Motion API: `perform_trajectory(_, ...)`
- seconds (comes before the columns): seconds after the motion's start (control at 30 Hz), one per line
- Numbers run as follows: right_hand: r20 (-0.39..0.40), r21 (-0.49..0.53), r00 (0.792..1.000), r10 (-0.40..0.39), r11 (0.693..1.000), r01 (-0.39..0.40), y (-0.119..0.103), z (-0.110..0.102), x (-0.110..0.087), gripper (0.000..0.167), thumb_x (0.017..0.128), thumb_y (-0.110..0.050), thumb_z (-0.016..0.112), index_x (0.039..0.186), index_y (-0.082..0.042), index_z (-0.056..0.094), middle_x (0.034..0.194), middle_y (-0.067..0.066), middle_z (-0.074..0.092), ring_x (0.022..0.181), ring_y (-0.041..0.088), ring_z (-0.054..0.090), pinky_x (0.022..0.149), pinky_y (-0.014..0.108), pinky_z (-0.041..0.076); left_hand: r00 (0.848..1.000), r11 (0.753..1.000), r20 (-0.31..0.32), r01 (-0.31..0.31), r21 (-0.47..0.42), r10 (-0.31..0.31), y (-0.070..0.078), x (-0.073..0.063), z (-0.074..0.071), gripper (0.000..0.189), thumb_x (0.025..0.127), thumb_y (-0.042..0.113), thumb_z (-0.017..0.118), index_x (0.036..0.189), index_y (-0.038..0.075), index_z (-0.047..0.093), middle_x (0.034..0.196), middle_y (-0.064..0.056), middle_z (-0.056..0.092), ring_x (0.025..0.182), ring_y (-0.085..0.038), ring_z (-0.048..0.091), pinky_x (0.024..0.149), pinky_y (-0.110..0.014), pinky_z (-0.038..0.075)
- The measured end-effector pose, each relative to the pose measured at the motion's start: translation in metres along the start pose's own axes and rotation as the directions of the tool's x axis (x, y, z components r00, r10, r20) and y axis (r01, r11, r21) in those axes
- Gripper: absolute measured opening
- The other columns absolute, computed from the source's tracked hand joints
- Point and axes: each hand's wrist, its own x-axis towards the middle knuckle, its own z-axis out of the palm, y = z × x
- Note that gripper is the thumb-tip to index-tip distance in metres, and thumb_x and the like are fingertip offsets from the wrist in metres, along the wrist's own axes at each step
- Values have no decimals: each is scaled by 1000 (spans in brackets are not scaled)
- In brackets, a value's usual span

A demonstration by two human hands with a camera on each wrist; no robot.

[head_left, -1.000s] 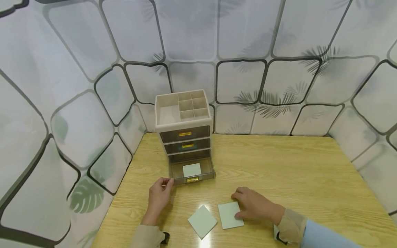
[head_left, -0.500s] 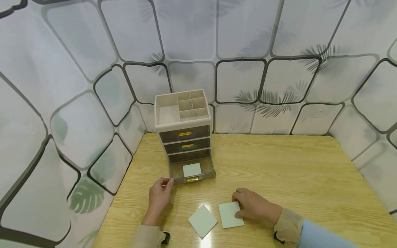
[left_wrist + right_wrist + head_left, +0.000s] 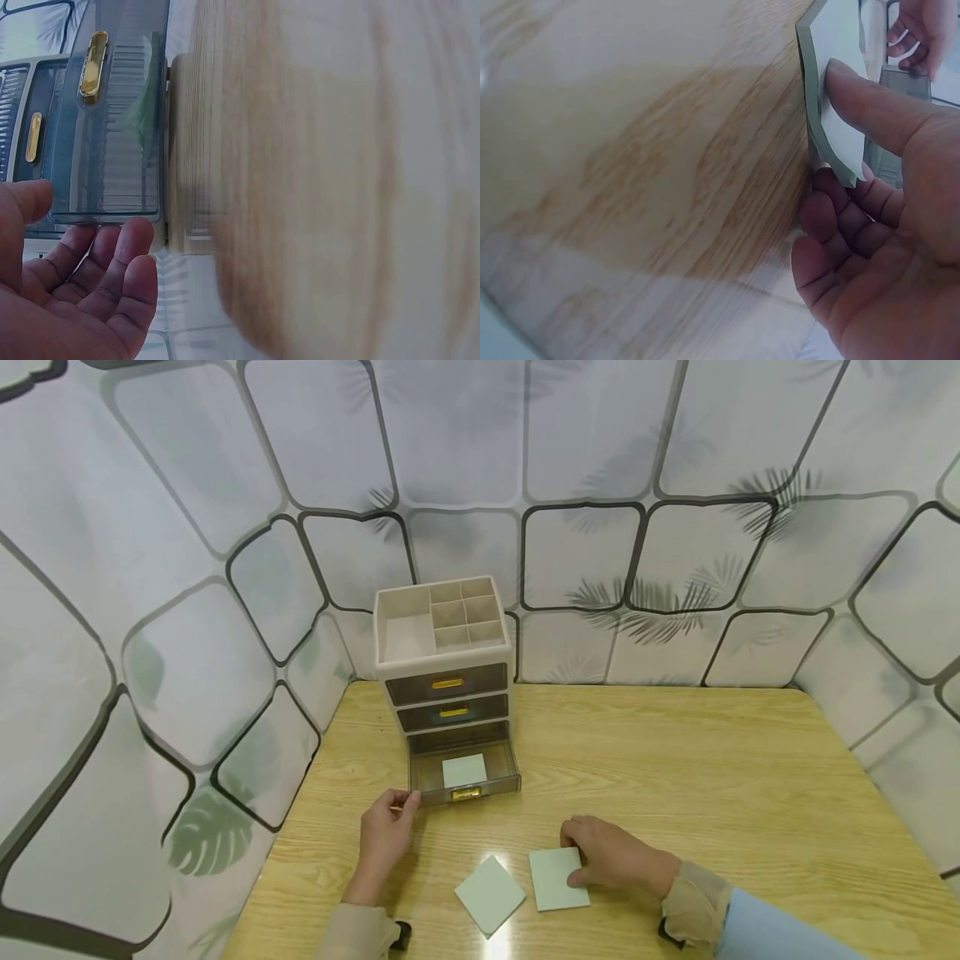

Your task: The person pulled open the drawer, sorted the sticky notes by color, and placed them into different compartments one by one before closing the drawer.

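Note:
My left hand (image 3: pixel 384 837) holds the left front corner of the open bottom drawer (image 3: pixel 427 775) of a small desktop organizer (image 3: pixel 450 656). In the left wrist view its thumb lies by the drawer front and its curled fingertips touch the side. A pale green paper square (image 3: pixel 465 770) lies inside that drawer. On the table my right hand (image 3: pixel 621 860) pinches the right edge of a pale green sticky note pad (image 3: pixel 553 881), thumb on top and fingers curled at the edge. Its layered sheets show in the right wrist view. Another pad (image 3: pixel 490 896) lies turned cornerwise to its left.
The organizer has two shut drawers with gold handles above the open one, and a divided tray on top. It stands at the back left of the wooden table (image 3: pixel 675 760). Patterned fabric walls (image 3: pixel 585 560) rise around the table's back and sides.
My right forearm has shifted slightly left, and the pad under my right hand has moved very little. The left hand and the drawer stay in place.

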Motion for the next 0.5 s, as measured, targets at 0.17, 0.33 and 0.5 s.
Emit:
perform_trajectory(0.17,14,61,999,46,997,-47,-2,-1,2,37,83,-23,93,102,-15,62,92,-7,62,77,6,48,67,24,44,1000,1000,6,3,-3,-3,0,0,0,30,109,28,64,109,0,73,100,-14,76,87,-22,70,75,-37,58)
perform_trajectory(0.33,16,79,999,30,996,-31,-2,-2,0,32,86,-19,90,99,-15,61,88,-8,62,74,4,48,65,23,44,1000,1000,13,11,-2,-11,-1,0,0,30,109,28,64,109,0,73,101,-15,76,88,-23,71,75,-37,58)
perform_trajectory(0.5,10,121,1000,-11,993,10,-2,-4,-1,20,95,-13,81,98,-14,60,84,-9,59,71,1,47,64,20,43,1000,1000,14,14,-4,-14,0,0,0,30,109,29,64,109,0,73,100,-14,76,88,-23,71,75,-36,58)
